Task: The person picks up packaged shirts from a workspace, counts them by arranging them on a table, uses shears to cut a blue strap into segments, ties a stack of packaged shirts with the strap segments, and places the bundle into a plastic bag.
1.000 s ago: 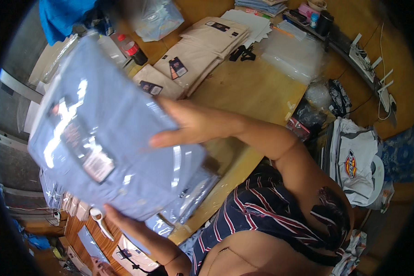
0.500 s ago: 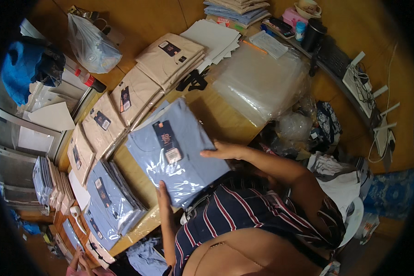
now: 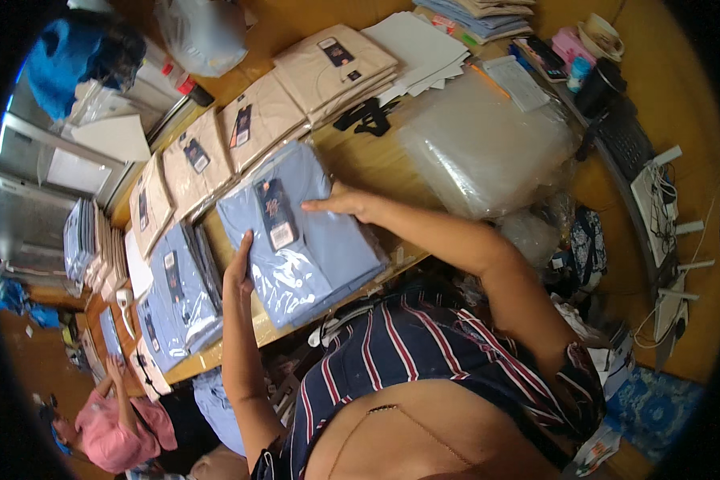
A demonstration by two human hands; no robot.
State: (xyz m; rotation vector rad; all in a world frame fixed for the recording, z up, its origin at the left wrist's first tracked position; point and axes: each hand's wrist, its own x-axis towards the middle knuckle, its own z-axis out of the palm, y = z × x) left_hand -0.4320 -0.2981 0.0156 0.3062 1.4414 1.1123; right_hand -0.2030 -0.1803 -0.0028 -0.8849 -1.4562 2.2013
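Note:
A light blue folded shirt (image 3: 320, 256) in clear plastic, with a dark tag, lies in front of me near the table's front edge, apparently on top of other blue ones. My left hand (image 3: 242, 262) grips its left side, the thumb along the edge. Over the right side my right hand (image 3: 340, 202) is closed, thumb on top and the fingers hidden under the edge. Beyond stands a row of wrapped beige shirts (image 3: 268, 120). Left of my hands sits a pile of wrapped blue shirts (image 3: 188, 288).
Flat clear plastic bags (image 3: 488, 144) are heaped at the right of the table (image 3: 360, 164), near black straps (image 3: 366, 118). White sheets (image 3: 420, 52) lie behind. A keyboard (image 3: 612, 132) and white router (image 3: 656, 192) line the right. Another person in pink (image 3: 124, 432) works at far left.
Both hands have moved left with the blue shirt, setting it down closer to the beige row. My view has shifted, bringing the person in pink further into sight.

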